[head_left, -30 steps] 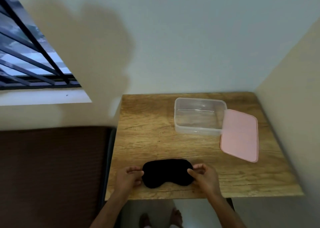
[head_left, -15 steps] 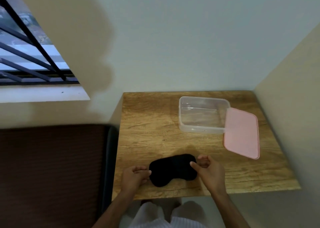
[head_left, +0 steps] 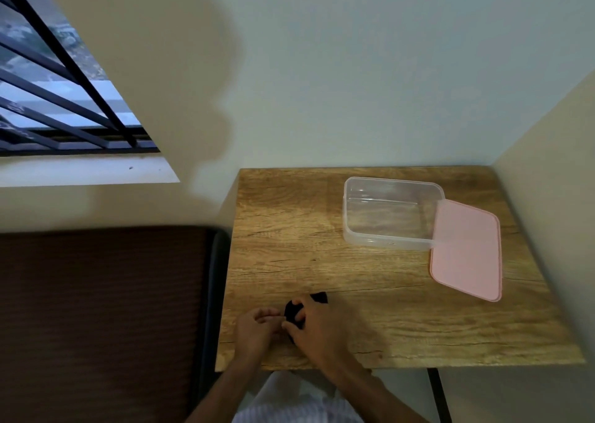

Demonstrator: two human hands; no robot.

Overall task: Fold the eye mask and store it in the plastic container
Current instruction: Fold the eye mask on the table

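Note:
The black eye mask (head_left: 292, 312) lies folded over on the wooden table (head_left: 370, 300) near its front left edge, mostly covered by my hands. My right hand (head_left: 317, 329) rests on top of it, fingers curled around the fabric. Touching the mask's left end are the fingertips of my left hand (head_left: 256, 327), pinched on it. The clear plastic container (head_left: 389, 213) stands open and empty at the back right of the table, well apart from the hands.
A pink lid (head_left: 467, 249) lies beside the container, its left edge leaning on the container's right rim. Walls close in behind and to the right. A dark brown surface (head_left: 103, 310) lies left of the table. A barred window (head_left: 61, 94) is at upper left.
My right hand has carried the mask's right end leftward over the left end, so the mask went from spread flat to folded under both hands.

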